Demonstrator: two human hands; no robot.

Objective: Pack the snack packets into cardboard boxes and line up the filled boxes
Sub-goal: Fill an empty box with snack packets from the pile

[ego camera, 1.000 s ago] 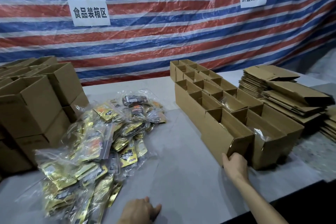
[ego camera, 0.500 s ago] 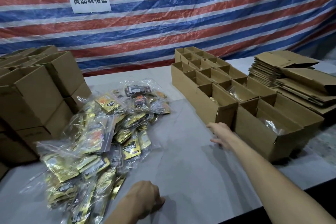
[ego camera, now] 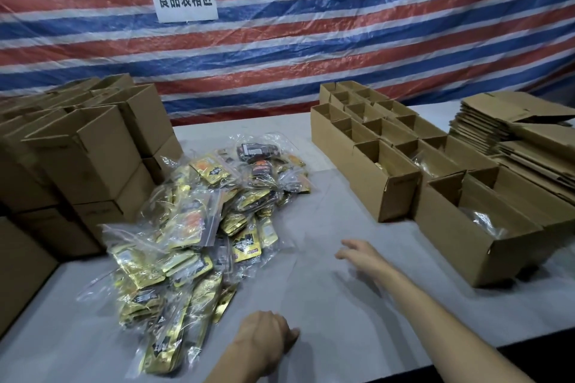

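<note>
A heap of snack packets (ego camera: 199,227) in clear bags, mostly gold with a few dark ones, lies on the grey table (ego camera: 342,305) left of centre. Two rows of open cardboard boxes (ego camera: 382,162) run along the right; the nearest open box (ego camera: 466,236) has a clear bag inside. My right hand (ego camera: 362,253) hovers over the bare table between the heap and the boxes, fingers spread toward the packets, holding nothing. My left hand (ego camera: 264,342) rests low near the front edge beside the heap, fingers loosely curled, empty.
Stacked cardboard boxes (ego camera: 77,158) stand at the left. A pile of flattened cartons (ego camera: 513,130) lies at the far right. A striped tarp (ego camera: 295,50) with two paper signs hangs behind. The table's front edge runs along the bottom right.
My right hand left the front end of the nearest box row and swung left over the table toward the packets. The view panned left. My left hand stayed near the front edge.
</note>
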